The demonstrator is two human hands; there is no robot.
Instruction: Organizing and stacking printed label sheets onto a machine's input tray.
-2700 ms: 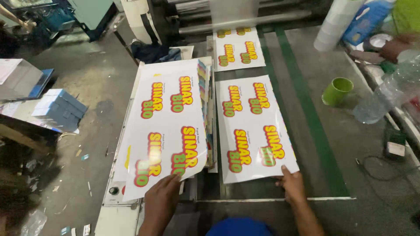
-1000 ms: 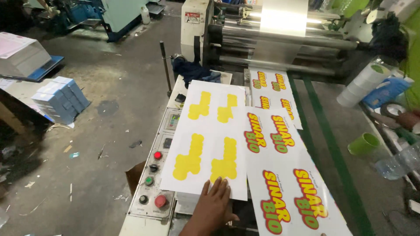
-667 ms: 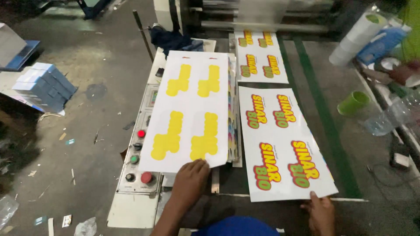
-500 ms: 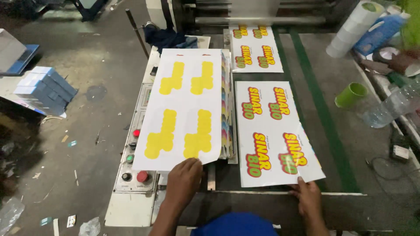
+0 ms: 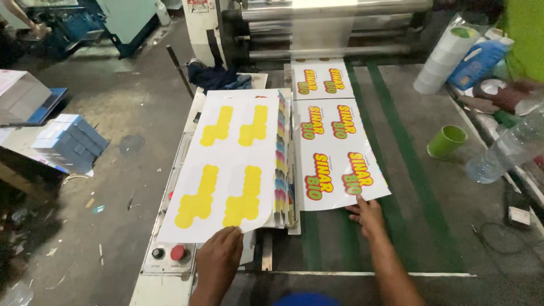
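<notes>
Glossy white printed sheet (image 5: 339, 153) with red-yellow lettering, flat on conveyor, near corner lifted. Just left: white sheet (image 5: 229, 164) with yellow blobs, face-down atop stack (image 5: 285, 164), near edge raised.

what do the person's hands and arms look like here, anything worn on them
Both are bare. The left hand and right hand wear no gloves, and no rings, watch or bands show. Both forearms are uncovered down to the frame's bottom edge, with no sleeve in view. A blue rounded shape sits at the bottom edge between the arms.
</notes>
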